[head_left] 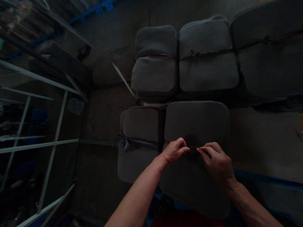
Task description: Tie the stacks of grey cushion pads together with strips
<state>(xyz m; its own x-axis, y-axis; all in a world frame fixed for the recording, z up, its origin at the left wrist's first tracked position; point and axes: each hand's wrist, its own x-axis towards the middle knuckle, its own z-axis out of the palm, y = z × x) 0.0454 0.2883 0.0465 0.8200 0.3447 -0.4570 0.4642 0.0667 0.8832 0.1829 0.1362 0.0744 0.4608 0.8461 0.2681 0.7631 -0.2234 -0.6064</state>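
Observation:
A stack of grey square pads with rounded corners (196, 119) lies below both hands. Above its middle, my left hand (174, 150) is closed in a pinch, thumb against fingers. My right hand (216, 160) pinches too, a short way to the right. A thin dark tie (193, 148) seems to run between the two sets of fingertips; the dim light hides most of it. Just left of this stack is a smaller stack of pads (138, 164), bound across its middle by a knotted dark strip (124, 143).
Behind stand more tied stacks of pads, one on the left (155, 74), one in the middle (208, 69) and one on the right (270, 66). A pale metal frame (56, 143) rises on the left. A blue pallet edge (267, 178) shows at the lower right.

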